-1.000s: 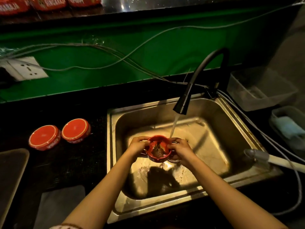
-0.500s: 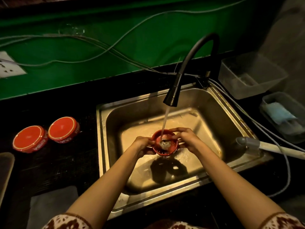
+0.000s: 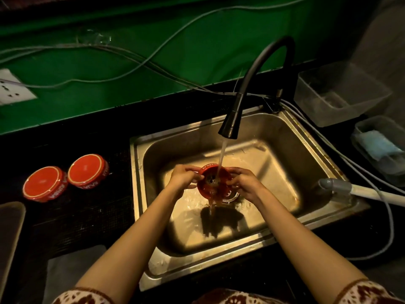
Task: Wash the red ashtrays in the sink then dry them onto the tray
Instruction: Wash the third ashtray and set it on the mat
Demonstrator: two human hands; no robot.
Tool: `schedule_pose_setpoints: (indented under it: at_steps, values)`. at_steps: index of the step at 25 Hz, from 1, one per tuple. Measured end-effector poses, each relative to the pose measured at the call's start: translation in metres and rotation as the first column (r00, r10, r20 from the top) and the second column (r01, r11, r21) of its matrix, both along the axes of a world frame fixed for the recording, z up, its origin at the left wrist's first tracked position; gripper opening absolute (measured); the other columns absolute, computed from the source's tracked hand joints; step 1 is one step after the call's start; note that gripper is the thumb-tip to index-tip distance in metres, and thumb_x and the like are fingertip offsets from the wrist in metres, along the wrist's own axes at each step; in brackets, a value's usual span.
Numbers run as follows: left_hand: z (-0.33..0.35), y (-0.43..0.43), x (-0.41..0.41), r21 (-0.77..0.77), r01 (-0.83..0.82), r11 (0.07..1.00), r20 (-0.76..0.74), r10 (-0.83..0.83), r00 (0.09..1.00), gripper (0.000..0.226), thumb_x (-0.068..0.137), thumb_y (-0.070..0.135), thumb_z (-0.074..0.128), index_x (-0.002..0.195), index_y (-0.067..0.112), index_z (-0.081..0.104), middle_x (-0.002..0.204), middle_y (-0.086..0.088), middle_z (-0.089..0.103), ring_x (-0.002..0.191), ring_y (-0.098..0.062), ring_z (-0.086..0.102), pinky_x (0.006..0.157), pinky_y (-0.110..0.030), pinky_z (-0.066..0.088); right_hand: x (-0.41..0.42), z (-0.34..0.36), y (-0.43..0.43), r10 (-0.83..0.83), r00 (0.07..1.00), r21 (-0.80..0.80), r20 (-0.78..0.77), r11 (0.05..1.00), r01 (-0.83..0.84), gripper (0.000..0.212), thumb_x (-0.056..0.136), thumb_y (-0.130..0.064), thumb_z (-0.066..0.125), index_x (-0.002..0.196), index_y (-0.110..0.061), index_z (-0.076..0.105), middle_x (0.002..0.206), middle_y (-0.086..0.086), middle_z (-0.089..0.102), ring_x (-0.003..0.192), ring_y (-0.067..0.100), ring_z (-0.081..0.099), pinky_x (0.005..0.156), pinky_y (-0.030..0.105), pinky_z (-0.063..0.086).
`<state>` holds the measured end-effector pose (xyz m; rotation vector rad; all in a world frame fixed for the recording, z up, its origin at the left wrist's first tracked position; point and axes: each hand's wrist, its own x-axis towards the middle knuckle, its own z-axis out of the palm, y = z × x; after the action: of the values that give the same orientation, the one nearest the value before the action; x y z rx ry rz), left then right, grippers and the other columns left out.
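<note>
I hold a red ashtray over the steel sink, under the running stream from the black tap. My left hand grips its left rim and my right hand grips its right rim. The ashtray is tilted toward me and brown water spills from its near edge into the basin. Two more red ashtrays sit upside down on the dark counter left of the sink. The corner of a tray shows at the far left edge.
A grey cloth lies on the counter at the lower left. Two clear plastic tubs stand right of the sink, one holding a blue sponge. A grey hose end rests on the sink's right rim. Cables run along the green wall.
I have moved the ashtray under the stream and tipped it toward me; dirty water now pours out. The view has shifted downward and to the left.
</note>
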<state>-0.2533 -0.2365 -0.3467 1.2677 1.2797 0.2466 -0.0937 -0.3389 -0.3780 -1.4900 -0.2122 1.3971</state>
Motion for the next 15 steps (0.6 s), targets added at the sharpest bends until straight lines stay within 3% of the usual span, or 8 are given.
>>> schedule_pose_setpoints:
  at_steps: [2,5,7,10,13,15]
  values:
    - [0.005,0.005,-0.002,0.091,0.054,0.994,-0.044,-0.050,0.998,0.018,0.075,0.000,0.070,0.090,0.011,0.071,0.091,-0.010,0.067,0.088,-0.023,0.061,0.079,-0.038,0.053,-0.006,-0.005,0.005,-0.001,0.999,-0.014,-0.041,1.000,0.000,0.049,0.075,0.029,0.035,0.094,-0.007,0.061,0.086,0.012,0.060,0.075,0.021,0.057,0.048,0.022,0.047]
    - [0.010,0.010,-0.003,0.167,0.074,0.983,-0.064,-0.064,0.996,0.014,0.075,0.007,0.073,0.087,0.012,0.071,0.096,-0.011,0.068,0.094,-0.024,0.062,0.080,-0.039,0.056,-0.013,-0.007,0.014,0.006,0.999,-0.039,-0.051,0.999,-0.008,0.052,0.076,0.028,0.037,0.109,-0.004,0.060,0.090,0.013,0.061,0.080,0.023,0.058,0.064,0.031,0.048]
    - [0.012,0.012,-0.005,0.174,0.052,0.983,-0.063,-0.042,0.997,0.009,0.078,0.010,0.072,0.085,0.012,0.069,0.094,-0.011,0.068,0.089,-0.023,0.063,0.073,-0.038,0.058,-0.014,-0.004,0.017,0.044,0.999,-0.046,-0.031,0.998,-0.046,0.044,0.078,0.025,0.039,0.101,-0.005,0.062,0.086,0.014,0.062,0.075,0.024,0.057,0.064,0.032,0.046]
    - [0.011,0.012,-0.011,0.076,-0.028,0.997,-0.046,0.032,0.998,0.005,0.082,0.008,0.067,0.085,0.005,0.066,0.081,-0.012,0.065,0.069,-0.021,0.062,0.052,-0.027,0.055,-0.010,0.001,0.018,0.118,0.992,-0.066,0.032,0.991,-0.116,0.032,0.081,0.018,0.050,0.092,-0.009,0.063,0.081,0.013,0.063,0.072,0.024,0.056,0.065,0.033,0.043]
    - [0.004,0.010,-0.017,-0.057,-0.108,0.993,-0.045,0.105,0.993,0.008,0.084,0.006,0.063,0.078,0.002,0.061,0.070,-0.014,0.059,0.052,-0.021,0.057,0.043,-0.024,0.054,-0.005,0.006,0.018,0.217,0.970,-0.088,0.106,0.974,-0.208,0.021,0.082,0.008,0.058,0.087,-0.010,0.068,0.082,0.011,0.067,0.080,0.025,0.060,0.071,0.034,0.047]
    - [-0.004,0.007,-0.018,-0.112,-0.122,0.986,-0.064,0.116,0.991,0.008,0.086,0.005,0.060,0.086,-0.002,0.061,0.067,-0.015,0.058,0.044,-0.019,0.056,0.039,-0.024,0.051,-0.004,0.013,0.016,0.242,0.960,-0.107,0.143,0.968,-0.228,0.017,0.082,0.003,0.061,0.086,-0.010,0.069,0.080,0.008,0.066,0.074,0.021,0.060,0.062,0.026,0.050]
